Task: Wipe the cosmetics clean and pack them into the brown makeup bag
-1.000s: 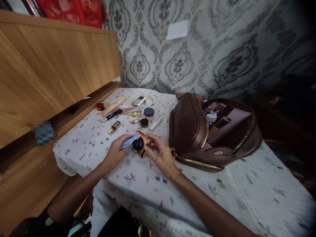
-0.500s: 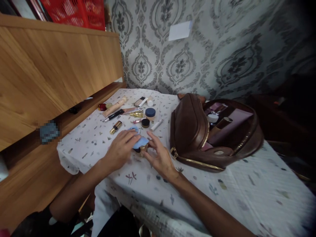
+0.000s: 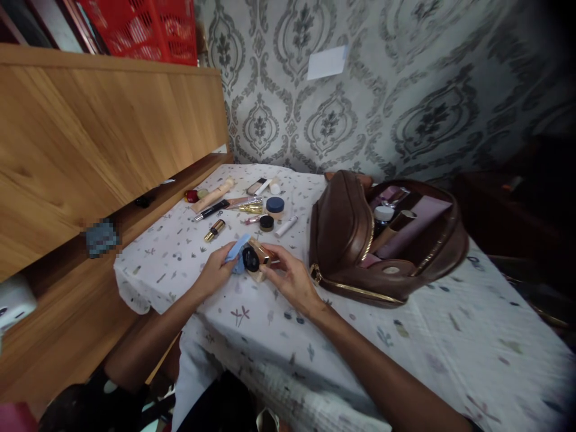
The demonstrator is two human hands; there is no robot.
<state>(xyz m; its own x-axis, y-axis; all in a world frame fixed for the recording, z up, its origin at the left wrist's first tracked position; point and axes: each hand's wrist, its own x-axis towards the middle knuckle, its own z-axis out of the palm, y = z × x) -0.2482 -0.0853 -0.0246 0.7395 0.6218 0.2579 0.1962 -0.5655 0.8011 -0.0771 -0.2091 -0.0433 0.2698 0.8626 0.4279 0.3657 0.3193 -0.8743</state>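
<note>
My left hand is closed on a small light-blue cloth, pressed against a small bottle with a black round cap and an amber, gold-edged body. My right hand grips that bottle from the right, tilting it just above the patterned white tablecloth. Both hands meet near the table's front left part.
An open brown leather bag with items inside lies right of my hands. Several cosmetics lie behind: a gold lipstick, a blue-lidded jar, a black pot, a beige tube. A wooden headboard stands left.
The cloth covered the top of the bottle half a second ago; now it sits at the bottle's left side, the black cap showing again. The bottle is tilted up by my right hand.
</note>
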